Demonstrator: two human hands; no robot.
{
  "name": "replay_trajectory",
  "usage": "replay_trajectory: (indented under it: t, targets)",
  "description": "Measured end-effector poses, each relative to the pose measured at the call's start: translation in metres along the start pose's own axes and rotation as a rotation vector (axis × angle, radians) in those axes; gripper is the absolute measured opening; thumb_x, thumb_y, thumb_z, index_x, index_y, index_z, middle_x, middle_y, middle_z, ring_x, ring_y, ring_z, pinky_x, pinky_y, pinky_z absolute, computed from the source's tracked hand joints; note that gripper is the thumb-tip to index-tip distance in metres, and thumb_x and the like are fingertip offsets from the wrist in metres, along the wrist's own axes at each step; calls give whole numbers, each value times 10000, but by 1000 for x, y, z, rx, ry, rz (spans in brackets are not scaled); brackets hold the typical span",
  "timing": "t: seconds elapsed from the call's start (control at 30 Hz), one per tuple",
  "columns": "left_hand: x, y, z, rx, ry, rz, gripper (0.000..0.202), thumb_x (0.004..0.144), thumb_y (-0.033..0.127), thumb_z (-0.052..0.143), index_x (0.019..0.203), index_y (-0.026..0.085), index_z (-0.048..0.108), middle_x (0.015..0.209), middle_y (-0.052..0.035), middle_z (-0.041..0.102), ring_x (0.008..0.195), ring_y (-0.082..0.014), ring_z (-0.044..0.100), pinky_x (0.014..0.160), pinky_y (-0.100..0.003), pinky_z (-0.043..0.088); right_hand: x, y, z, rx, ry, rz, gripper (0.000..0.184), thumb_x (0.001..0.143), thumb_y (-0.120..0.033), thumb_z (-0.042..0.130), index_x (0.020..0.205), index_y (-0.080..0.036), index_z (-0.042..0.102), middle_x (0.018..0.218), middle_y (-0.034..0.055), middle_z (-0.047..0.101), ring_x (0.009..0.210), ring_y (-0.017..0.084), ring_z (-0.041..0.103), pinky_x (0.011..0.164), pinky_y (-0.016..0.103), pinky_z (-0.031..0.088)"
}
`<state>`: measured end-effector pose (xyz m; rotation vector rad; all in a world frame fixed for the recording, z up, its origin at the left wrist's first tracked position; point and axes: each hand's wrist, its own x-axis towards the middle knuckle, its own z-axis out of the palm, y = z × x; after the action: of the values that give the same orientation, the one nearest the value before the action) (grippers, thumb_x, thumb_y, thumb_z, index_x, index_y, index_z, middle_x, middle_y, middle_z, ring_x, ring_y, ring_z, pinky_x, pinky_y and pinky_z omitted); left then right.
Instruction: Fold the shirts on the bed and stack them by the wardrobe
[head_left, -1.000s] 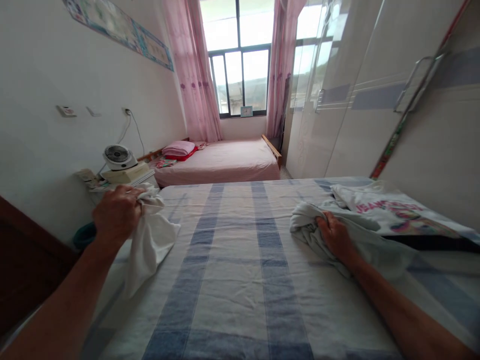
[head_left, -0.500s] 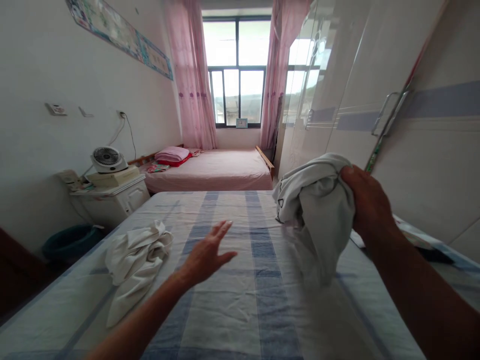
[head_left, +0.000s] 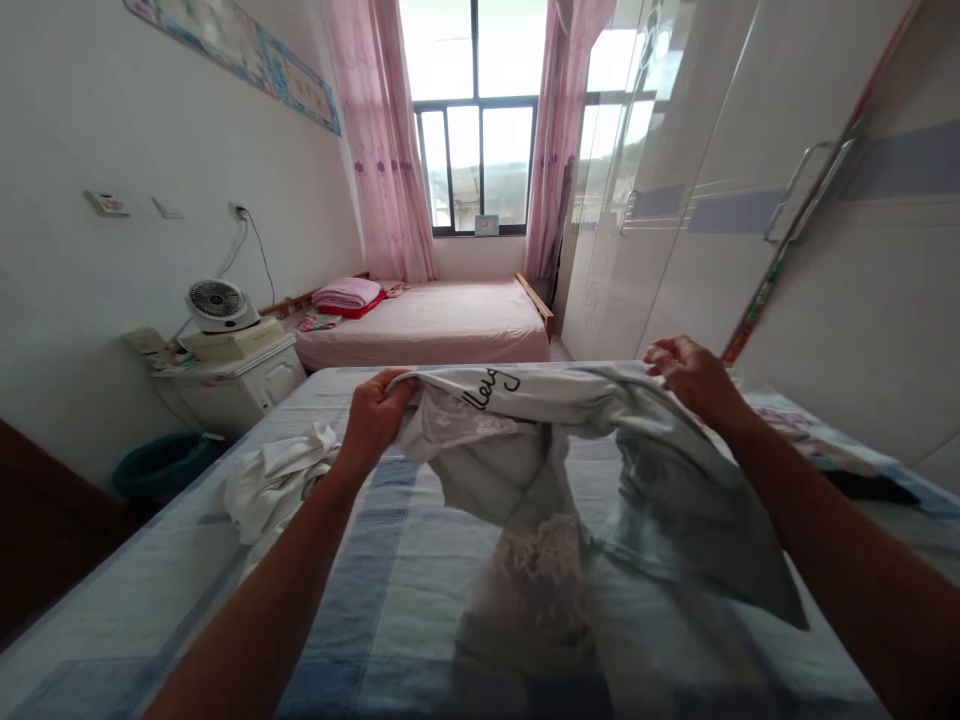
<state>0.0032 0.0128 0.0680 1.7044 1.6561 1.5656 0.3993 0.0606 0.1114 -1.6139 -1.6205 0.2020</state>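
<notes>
A pale grey-white garment (head_left: 555, 450) with dark script lettering hangs stretched between my two hands above the bed (head_left: 420, 570). My left hand (head_left: 373, 415) is closed on its left end. My right hand (head_left: 688, 375) pinches its right end, fingers curled. The cloth sags in the middle and a lacy part drops toward the blue-and-white checked bedsheet. A crumpled white cloth (head_left: 274, 480) lies on the bed just left of my left forearm.
Another printed garment (head_left: 806, 440) lies at the bed's right edge beside the white wardrobe (head_left: 750, 200). A nightstand (head_left: 229, 385) with a small fan (head_left: 217, 305) stands at the left, a teal basin (head_left: 161, 465) below it. A pink bed (head_left: 427, 325) sits under the window.
My left hand dropped the white cloth on the bed and took the left end of the garment. My right hand lifted that garment off the bed, and it is now spread between both hands.
</notes>
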Motion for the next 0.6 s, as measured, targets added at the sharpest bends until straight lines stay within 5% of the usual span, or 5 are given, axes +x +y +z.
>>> replay_trajectory:
  t: [0.13,0.33,0.43,0.6]
  targets:
    - [-4,-44,-2,394,-15,-14,471,806,367,485,1178,100,596,1031,-137,647,917,-249,620,858,-385,478,-25,40,31,-143,-137,-104,354,849,-389,461,1078,-166,611,1082,123,665,999,249,618,886,381,463]
    - [-50,-64,5,618,-456,219,551,805,494,552,1265,192,542,1369,-121,489,1267,-276,440,1061,-419,352,-93,87,30,-279,-520,-373,452,772,-534,561,1139,-272,602,1308,75,552,1159,281,545,959,419,441]
    - [-59,-70,14,736,-456,178,559,796,425,584,1298,185,521,1380,-138,479,1262,-294,447,1040,-421,372,-111,103,26,-403,-459,-386,496,761,-481,579,1216,-283,561,1372,76,498,1189,291,525,953,447,442]
    - [-50,-77,24,642,-297,118,304,866,273,414,1017,211,671,1132,-75,646,1052,-239,584,904,-342,449,-114,109,31,-449,-307,-406,286,840,-312,422,1008,-236,641,1255,65,604,1079,281,597,888,441,463]
